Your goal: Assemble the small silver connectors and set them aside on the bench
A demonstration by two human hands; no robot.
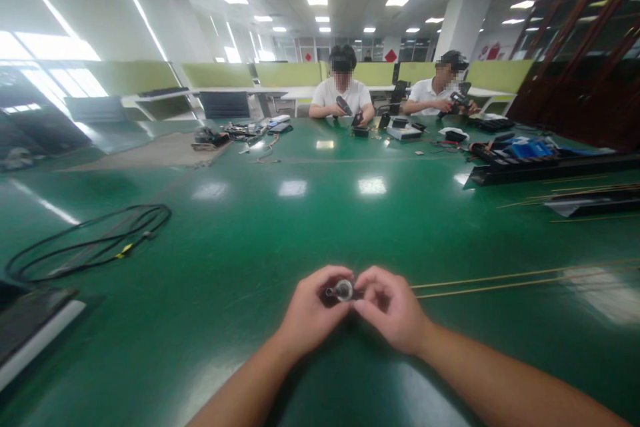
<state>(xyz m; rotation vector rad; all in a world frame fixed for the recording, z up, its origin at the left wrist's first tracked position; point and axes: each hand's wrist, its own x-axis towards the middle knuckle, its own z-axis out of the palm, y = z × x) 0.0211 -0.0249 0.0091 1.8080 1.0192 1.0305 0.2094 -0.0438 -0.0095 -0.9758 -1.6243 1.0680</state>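
Observation:
A small round metallic part (343,290) with a dark centre is between my two hands, just above the green table (240,240). My left hand (315,310) curls around its left side, thumb below and fingers above, gripping it. On the other side, my right hand (393,310) has thumb and fingers bent together at the part's right edge; whatever lies between these fingertips is too small and blurred to name. Two long thin yellowish rods (500,278) run from behind my right hand towards the right.
A coiled black cable (100,240) lies at left, above a dark flat object (40,327). Black trays with blue items (530,148) stand at right. Across the table, two people (343,90) hold power tools near scattered parts (245,130).

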